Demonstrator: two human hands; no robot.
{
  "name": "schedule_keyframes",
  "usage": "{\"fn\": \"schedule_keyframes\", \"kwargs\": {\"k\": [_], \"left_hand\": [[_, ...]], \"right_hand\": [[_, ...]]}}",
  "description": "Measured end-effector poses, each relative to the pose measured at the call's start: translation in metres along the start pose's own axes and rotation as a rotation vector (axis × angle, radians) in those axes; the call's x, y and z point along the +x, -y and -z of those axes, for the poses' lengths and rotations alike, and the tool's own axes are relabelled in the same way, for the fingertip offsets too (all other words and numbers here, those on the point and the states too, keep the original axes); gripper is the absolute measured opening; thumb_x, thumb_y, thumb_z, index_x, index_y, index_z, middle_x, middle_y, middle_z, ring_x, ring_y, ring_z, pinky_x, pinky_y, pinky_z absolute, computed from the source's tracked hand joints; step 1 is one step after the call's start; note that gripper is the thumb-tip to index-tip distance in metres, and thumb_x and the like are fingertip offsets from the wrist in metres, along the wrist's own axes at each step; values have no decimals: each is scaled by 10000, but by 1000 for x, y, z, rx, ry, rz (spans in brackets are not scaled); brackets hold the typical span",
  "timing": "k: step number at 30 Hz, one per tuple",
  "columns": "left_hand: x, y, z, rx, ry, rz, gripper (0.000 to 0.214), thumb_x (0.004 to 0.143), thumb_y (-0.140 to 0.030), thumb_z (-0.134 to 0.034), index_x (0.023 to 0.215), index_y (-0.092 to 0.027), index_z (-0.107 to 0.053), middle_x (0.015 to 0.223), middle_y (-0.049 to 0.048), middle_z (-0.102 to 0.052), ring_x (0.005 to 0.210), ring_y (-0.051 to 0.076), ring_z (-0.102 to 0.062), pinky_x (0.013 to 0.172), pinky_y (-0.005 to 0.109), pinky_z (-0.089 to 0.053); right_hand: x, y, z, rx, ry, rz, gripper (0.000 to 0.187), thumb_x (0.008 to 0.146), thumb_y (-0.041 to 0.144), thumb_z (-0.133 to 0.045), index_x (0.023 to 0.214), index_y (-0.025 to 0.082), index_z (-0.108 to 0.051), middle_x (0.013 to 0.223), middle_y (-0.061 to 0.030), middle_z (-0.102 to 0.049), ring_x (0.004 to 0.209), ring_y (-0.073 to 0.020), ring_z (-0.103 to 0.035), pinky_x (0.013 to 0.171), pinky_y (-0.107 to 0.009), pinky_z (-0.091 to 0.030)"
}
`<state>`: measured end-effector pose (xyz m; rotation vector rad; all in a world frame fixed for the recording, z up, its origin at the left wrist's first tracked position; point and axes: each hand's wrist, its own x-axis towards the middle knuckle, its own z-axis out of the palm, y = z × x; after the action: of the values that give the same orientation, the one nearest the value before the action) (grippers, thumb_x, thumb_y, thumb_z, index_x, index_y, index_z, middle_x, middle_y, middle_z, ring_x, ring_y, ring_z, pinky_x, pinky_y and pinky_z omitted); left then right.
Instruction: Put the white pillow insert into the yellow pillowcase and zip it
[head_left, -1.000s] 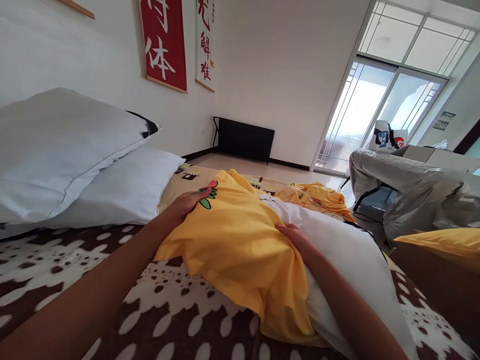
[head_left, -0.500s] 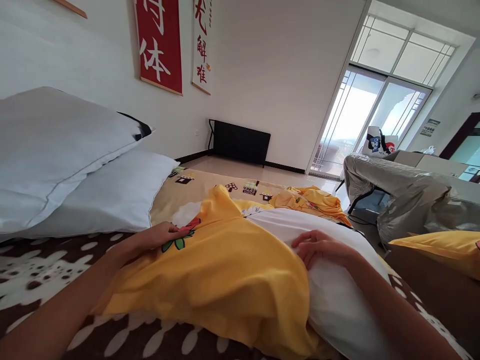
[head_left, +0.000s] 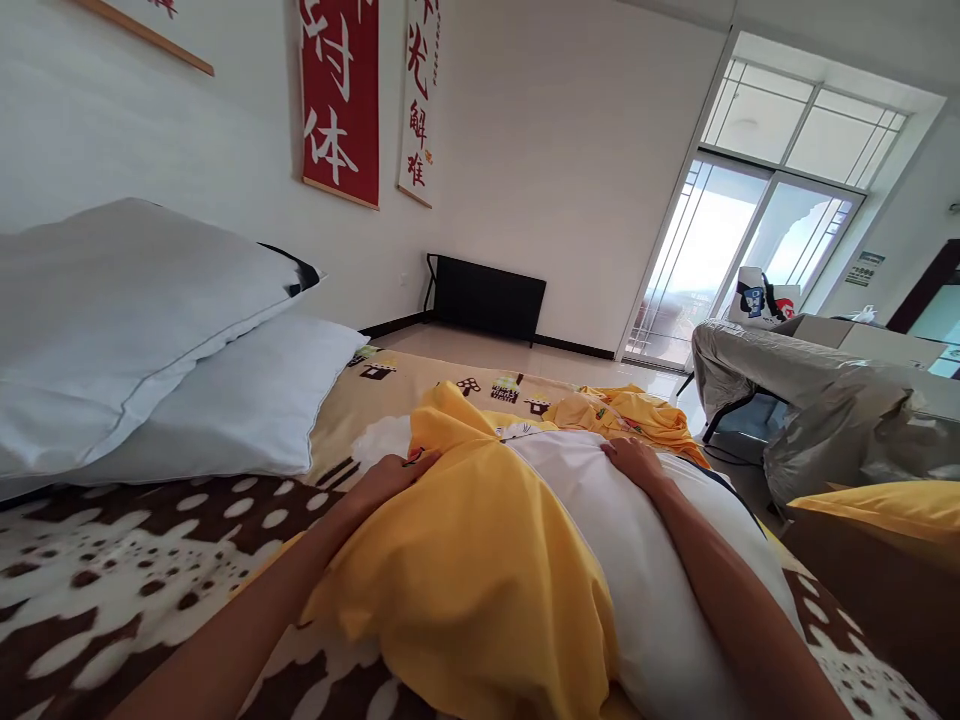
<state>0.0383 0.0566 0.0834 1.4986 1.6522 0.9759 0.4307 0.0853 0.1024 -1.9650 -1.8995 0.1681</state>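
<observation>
From where I stand, the pale wall (head_left: pixel 540 130) fills most of the top of the frame, and the brown-and-white blanket (head_left: pixel 247 540) spreads over the lower left, showing again at the lower right. A tall glazed door (head_left: pixel 742 240) lets in daylight at the upper right. Below it, to the right, sits a piece of furniture draped in grey plastic (head_left: pixel 832 420). A beige patterned sheet (head_left: pixel 420 375) runs across the middle, beyond the blanket, and a black panel (head_left: pixel 487 298) leans by the far wall at upper centre.

Two white pillows (head_left: pixel 142 320) lie stacked at middle left. The yellow cover (head_left: pixel 480 570) is bunched at lower centre, and the white pillow (head_left: pixel 630 560) lies just to its right, bottom right of centre, its left part hidden by the yellow cloth; how far it reaches inside I can't tell. A red scroll (head_left: pixel 341 110) hangs at upper left of centre, a narrower white one (head_left: pixel 420 110) beside it. Crumpled yellow cloth (head_left: pixel 645 410) lies right of centre, and a printed bag (head_left: pixel 754 298) stands farther back.

The left hand (head_left: pixel 394 475), left of centre, has its fingers closed on the yellow cover. The right hand (head_left: pixel 634 457), right of centre, rests on the white pillow with fingers bent; whether it pinches any fabric I can't tell
</observation>
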Motion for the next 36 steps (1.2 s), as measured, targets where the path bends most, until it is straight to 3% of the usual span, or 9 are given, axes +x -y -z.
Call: {"fn": "schedule_keyframes", "kwargs": {"k": [3, 6, 9, 13, 19, 23, 26, 29, 36], "left_hand": [[-6, -22, 15, -79, 3, 17, 503, 596, -621, -649, 733, -136, -649, 660, 62, -668, 651, 238, -621, 518, 262, -435], [-5, -54, 28, -311, -312, -177, 503, 716, -643, -512, 834, -165, -618, 790, 49, -671, 779, 222, -609, 585, 256, -463], [5, -79, 31, -525, -544, -409, 461, 818, -582, -355, 767, -172, -559, 868, 61, -639, 848, 206, -575, 686, 270, -471], [26, -83, 21, -575, -535, -555, 340, 813, -516, -383, 730, -198, -470, 797, 28, -574, 775, 175, -530, 697, 274, -453], [41, -42, -9, -737, -341, -576, 346, 690, -528, -434, 580, -200, -418, 556, 7, -504, 565, 154, -456, 517, 272, -420], [38, -28, -5, -789, -246, -574, 265, 626, -431, -548, 592, -176, -484, 555, 2, -543, 555, 146, -474, 504, 251, -414], [29, -32, 11, -809, -210, -597, 224, 629, -372, -591, 690, -157, -570, 636, 17, -608, 628, 167, -535, 556, 253, -445], [17, -40, 23, -847, -140, -658, 307, 632, -313, -625, 883, -138, -639, 822, 58, -675, 810, 224, -597, 693, 291, -485], [-3, -42, 34, -835, -121, -714, 260, 639, -227, -647, 870, -115, -685, 889, 72, -688, 827, 224, -605, 700, 276, -471]], "right_hand": [[-9, 11, 41, -153, -175, -15, 336, 900, 400, -405, 787, 182, -634, 896, -133, -657, 950, -270, -580, 833, -386, -363], [-25, 18, 99, -279, -445, -12, 421, 931, 432, -300, 797, 171, -603, 791, -126, -630, 832, -249, -570, 753, -353, -347], [-46, 18, 147, -456, -937, 97, 412, 924, 411, -341, 643, 178, -533, 608, -67, -555, 626, -182, -507, 663, -307, -321], [-80, 12, 151, -618, -1269, 412, 321, 899, 279, -425, 598, 187, -490, 517, -23, -479, 526, -151, -426, 633, -301, -328], [-107, -3, 80, -641, -1009, 840, 101, 855, 164, -492, 843, 143, -590, 611, -28, -567, 595, -163, -519, 659, -298, -399], [-101, 17, 81, -339, -1070, 735, 226, 890, 169, -398, 801, 158, -606, 676, -46, -620, 623, -168, -558, 644, -299, -408], [-91, 67, 93, -221, -1065, 648, 223, 887, 169, -437, 731, 186, -595, 629, -18, -606, 615, -159, -560, 644, -290, -402], [-84, 138, 91, -228, -918, 797, 117, 879, 197, -487, 841, 194, -597, 726, -29, -639, 685, -170, -563, 686, -306, -409], [-79, 267, 70, -262, -307, 920, 279, 915, 300, -464, 1168, 200, -524, 1085, -79, -635, 1032, -214, -544, 898, -369, -366]]}}
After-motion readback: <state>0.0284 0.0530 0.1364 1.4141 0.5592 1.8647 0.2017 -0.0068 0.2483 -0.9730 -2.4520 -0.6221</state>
